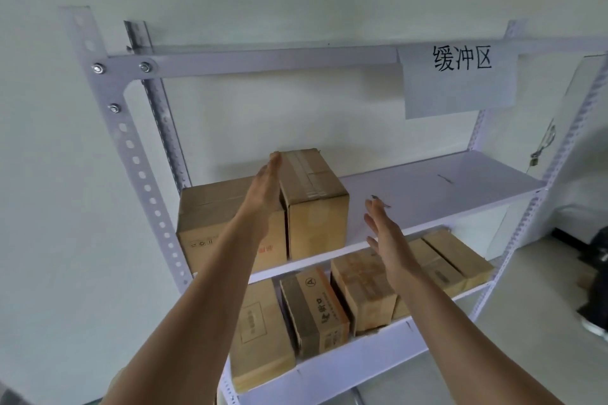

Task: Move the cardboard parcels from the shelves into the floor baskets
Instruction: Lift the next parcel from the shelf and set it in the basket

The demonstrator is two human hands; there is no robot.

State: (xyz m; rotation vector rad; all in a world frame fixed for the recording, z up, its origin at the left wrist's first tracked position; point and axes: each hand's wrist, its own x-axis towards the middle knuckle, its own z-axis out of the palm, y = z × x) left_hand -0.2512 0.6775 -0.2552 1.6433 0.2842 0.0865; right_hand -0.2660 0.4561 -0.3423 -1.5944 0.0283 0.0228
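**Reaching for the upright parcel on the middle shelf**

Bare forearms fill the foreground, both stretched up toward the white metal shelving unit (131,148). Taking the upright parcel (316,204) as the landmark: the left hand (265,194) lies flat and open against its left face, fingers extended along the top edge, squeezed between it and the wider parcel (210,227) that stands touching it on that side. The right hand (385,233) is open too, palm turned inward, near the landmark's right face but apart from it. Neither hand grips anything yet. To the right of the landmark the middle shelf (444,181) is bare. Below it, on the lower shelf, a row of smaller parcels (362,293) lies packed side by side. No floor baskets are in view.

Likely risk: with only one palm pressing, the tall, narrow carton could tip or slide rightward across the smooth painted board before the right hand closes in. A pinch held by flat palms alone may also slip on plain cardboard, and the carton could drop onto the row beneath.

All cartons are brown corrugated cardboard, matte and square-edged; the landmark has glossy clear tape along its top seam. Perforated steel uprights frame the unit, and a paper sign (459,82) hangs from the top rail.
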